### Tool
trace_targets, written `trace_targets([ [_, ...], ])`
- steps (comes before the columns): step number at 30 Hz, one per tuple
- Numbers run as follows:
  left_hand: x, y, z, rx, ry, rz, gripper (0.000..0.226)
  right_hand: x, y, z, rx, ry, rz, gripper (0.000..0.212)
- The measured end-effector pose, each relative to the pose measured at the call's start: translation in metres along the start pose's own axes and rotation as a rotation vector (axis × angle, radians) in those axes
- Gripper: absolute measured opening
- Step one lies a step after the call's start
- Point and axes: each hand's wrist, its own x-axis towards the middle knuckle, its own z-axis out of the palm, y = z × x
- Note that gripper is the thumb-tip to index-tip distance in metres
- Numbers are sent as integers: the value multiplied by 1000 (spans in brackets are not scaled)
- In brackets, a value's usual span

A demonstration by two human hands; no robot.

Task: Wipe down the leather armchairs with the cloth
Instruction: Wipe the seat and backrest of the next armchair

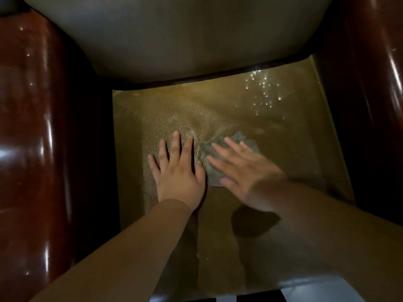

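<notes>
The left hand (pixel 177 168) lay flat on the seat (pixel 283 131) of the armchair, palm down, fingers straight and slightly spread, holding nothing; just right of it the right hand (pixel 244 168) pressed down on the cloth (pixel 209 153), its fingers straight and laid across the top, blurred in the picture; the cloth, grey and crumpled, sat on the seat near the middle, touching the leather, with its left edge just beside the left thumb and a bit of it showing past the right fingertips on the far side; the seat was tan and grainy, with small bright droplets (pixel 265 88) scattered over its far right part; the grey backrest (pixel 174 35) rose on the far side; glossy reddish-brown arms stood at the left (pixel 32 127) and right (pixel 370 83) of the seat.
</notes>
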Motion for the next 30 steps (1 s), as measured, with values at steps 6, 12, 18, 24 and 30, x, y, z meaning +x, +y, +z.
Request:
trace_targets([
  [6, 0, 0, 1, 53, -1, -4, 66, 23, 25, -16, 158, 170, 623, 66],
  [12, 3, -6, -5, 44, -61, 27, 70, 31, -16, -19, 12, -44, -55, 64],
  [18, 15, -16, -5, 85, -20, 105, 69, 50, 38, -25, 120, 219, 601, 65],
  [24, 15, -18, -6, 41, -31, 83, 76, 49, -21, -21, -12, 17, -11, 62],
  [30, 34, -11, -3, 24, 27, -5, 71, 69, 65, -38, 63, 251, 428, 60],
])
